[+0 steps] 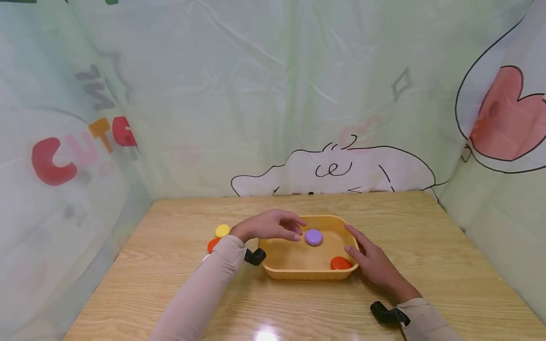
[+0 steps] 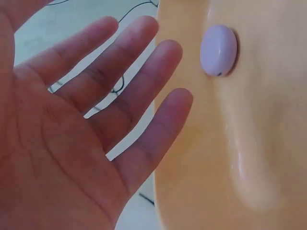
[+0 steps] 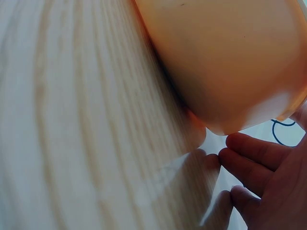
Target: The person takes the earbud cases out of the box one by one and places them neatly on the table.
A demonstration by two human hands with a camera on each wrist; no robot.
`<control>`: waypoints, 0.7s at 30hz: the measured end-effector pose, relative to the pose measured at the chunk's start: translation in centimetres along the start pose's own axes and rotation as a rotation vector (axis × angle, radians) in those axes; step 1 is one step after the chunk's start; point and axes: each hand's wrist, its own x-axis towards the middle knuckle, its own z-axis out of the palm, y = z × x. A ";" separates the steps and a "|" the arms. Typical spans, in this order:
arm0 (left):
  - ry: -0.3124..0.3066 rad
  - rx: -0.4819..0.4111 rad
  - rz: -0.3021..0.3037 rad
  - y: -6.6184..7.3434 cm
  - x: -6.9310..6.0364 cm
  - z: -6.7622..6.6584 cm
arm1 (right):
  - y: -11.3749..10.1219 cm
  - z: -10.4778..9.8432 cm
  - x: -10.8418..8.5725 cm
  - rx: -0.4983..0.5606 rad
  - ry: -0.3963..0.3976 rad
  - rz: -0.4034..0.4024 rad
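An orange-yellow tray [image 1: 298,274] stands on the table, holding a purple disc [image 1: 313,237] near its middle and a red disc [image 1: 341,263] in its near right corner. Over the tray's left part hovers the left hand [image 1: 273,224], fingers spread and nothing held; the left wrist view shows its bare palm [image 2: 62,139] beside the purple piece [image 2: 219,50]. At the tray's right side is the right hand [image 1: 375,263], its thumb at the rim and fingers along the outer wall. From the right wrist, the fingers [image 3: 254,163] appear against or close beside the tray's outside [image 3: 230,62].
Left of the tray, partly behind the left forearm, lie a yellow disc [image 1: 222,231], a red one [image 1: 213,245] and a bit of a white one [image 1: 206,258]. The wooden table [image 1: 298,312] meets a printed curtain [image 1: 256,94] at the back and sides.
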 end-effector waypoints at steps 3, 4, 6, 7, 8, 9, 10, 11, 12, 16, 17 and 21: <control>-0.066 0.007 0.005 0.3 1.1 0.3 | 0.0 0.0 -0.1 0.009 0.003 0.000; -0.090 0.009 0.004 0.4 1.5 0.4 | 0.1 0.0 -0.1 0.008 0.003 -0.005; -0.128 0.021 0.007 0.4 2.1 0.7 | 0.2 0.1 -0.1 0.006 0.002 -0.016; -0.143 0.022 0.008 0.3 2.3 0.8 | 0.3 0.1 -0.1 0.005 0.001 -0.022; -0.154 0.018 0.007 0.2 2.6 1.0 | 0.3 0.2 -0.2 0.003 0.000 -0.026; -0.164 0.016 0.007 0.1 2.8 1.2 | 0.4 0.2 -0.2 0.002 -0.001 -0.029; -0.170 0.017 0.009 0.1 3.0 1.4 | 0.4 0.3 -0.2 -0.001 -0.001 -0.029; -0.175 0.015 0.014 0.0 3.2 1.5 | 0.4 0.3 -0.2 -0.003 0.000 -0.026; -0.179 0.012 0.019 0.0 3.4 1.7 | 0.4 0.3 -0.3 -0.005 0.002 -0.024; -0.175 0.032 0.034 0.3 4.4 2.3 | 0.3 0.2 -0.2 -0.016 0.012 -0.017; -0.172 0.041 0.033 0.4 4.6 2.5 | 0.2 0.1 -0.2 -0.019 0.015 -0.018; -0.196 0.097 0.037 0.8 5.5 3.3 | 0.4 0.0 -0.3 -0.023 0.017 -0.020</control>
